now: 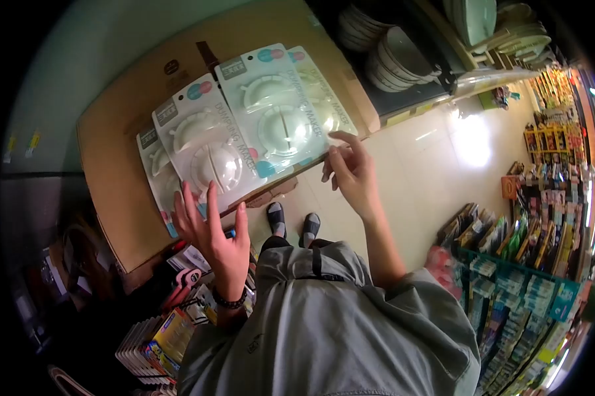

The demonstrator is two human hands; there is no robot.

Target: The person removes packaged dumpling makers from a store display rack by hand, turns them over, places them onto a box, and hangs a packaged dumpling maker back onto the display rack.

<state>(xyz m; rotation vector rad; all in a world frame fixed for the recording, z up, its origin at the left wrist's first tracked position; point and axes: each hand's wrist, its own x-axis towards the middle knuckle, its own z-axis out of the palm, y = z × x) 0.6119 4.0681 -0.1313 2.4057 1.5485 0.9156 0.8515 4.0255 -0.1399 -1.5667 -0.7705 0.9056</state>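
Dumpling maker packs (268, 109) lie lengthwise from the cardboard's (112, 158) far edge towards its near edge, hole ends far; left hand (215, 231) spread, right hand (355, 173) loosely curled, both nearby

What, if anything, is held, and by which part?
The open left hand holds nothing; the right hand curls by the edge of the dumpling maker packs; whether it grips one can't be told.

A shop, with packed merchandise racks (509, 290) and stacked bowls (396, 63).
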